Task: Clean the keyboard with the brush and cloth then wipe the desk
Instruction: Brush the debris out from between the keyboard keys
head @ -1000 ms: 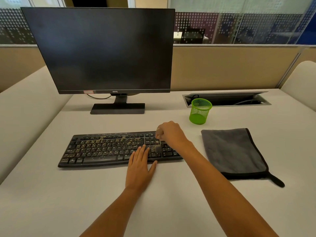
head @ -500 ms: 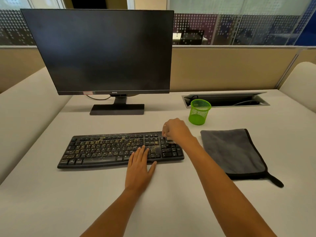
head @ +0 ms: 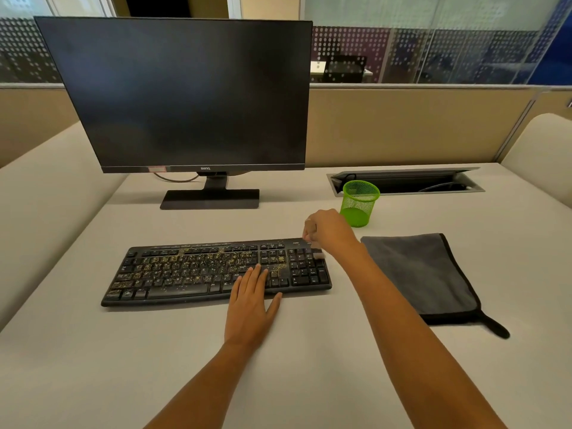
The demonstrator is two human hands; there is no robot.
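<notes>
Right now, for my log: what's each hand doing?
Left hand: open, fingers flat on the keyboard.
Right hand: grips the brush at the keyboard's right end.

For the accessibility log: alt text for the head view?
Right hand holds a small brush over the number pad of a speckled black keyboard; left hand rests flat on its front edge. Grey cloth lies to the right.
</notes>
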